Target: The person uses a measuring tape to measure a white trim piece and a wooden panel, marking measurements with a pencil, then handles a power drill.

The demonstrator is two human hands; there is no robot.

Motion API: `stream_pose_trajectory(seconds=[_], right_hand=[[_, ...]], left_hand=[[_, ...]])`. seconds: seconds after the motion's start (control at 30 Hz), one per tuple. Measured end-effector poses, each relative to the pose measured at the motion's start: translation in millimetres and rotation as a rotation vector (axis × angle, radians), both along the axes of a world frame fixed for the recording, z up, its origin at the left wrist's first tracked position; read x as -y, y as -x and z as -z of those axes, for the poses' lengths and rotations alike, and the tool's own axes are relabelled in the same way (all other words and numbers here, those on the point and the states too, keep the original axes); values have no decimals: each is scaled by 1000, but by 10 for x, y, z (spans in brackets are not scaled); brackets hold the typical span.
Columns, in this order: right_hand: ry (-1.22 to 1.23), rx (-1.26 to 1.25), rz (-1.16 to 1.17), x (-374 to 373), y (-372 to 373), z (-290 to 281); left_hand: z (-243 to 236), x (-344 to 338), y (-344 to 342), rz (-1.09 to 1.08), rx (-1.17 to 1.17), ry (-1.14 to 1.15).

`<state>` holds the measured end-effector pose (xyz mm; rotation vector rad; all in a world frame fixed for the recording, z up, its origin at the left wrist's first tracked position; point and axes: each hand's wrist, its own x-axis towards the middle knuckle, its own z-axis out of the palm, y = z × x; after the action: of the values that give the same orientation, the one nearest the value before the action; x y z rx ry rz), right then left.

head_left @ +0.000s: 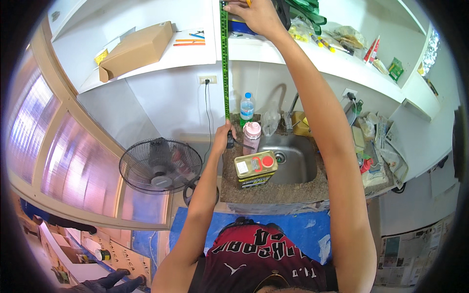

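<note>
Counter: just right of the left hand (225,138), a pink bottle (251,137) and a clear bottle (247,105) with a blue cap; nearer the body, a tin (255,169) with a red cap; farther right, a steel sink (303,168).
Fan: a caged fan (160,166) sits left of the left hand.
Shelf: a white shelf (271,52) runs near the right hand (256,18); a cardboard box (140,49) lies to that hand's left, a red-and-white tube (372,50) to its right.
Tape measure: a green tape measure (225,68) stretches between the hands, long axis near upright, rising from left hand to right past the shelf's edge.
Grip: the left hand closes around the tape's lower end; the right pinches near its upper end.
Hard to see: the left hand covers part of the dark case; the picture's upper edge crops the tape's top; the right forearm blocks some counter behind it.
</note>
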<state>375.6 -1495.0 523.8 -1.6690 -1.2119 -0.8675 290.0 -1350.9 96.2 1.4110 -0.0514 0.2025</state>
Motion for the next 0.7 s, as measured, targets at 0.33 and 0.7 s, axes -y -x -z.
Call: stream_pose_trajectory(seconds=[0.33, 0.7], right_hand=[[12, -302, -209, 62, 168, -53], [10, -328, -157, 56, 169, -85]], left_hand=[[28, -25, -30, 16, -10, 23], [39, -46, -109, 39, 4, 19]])
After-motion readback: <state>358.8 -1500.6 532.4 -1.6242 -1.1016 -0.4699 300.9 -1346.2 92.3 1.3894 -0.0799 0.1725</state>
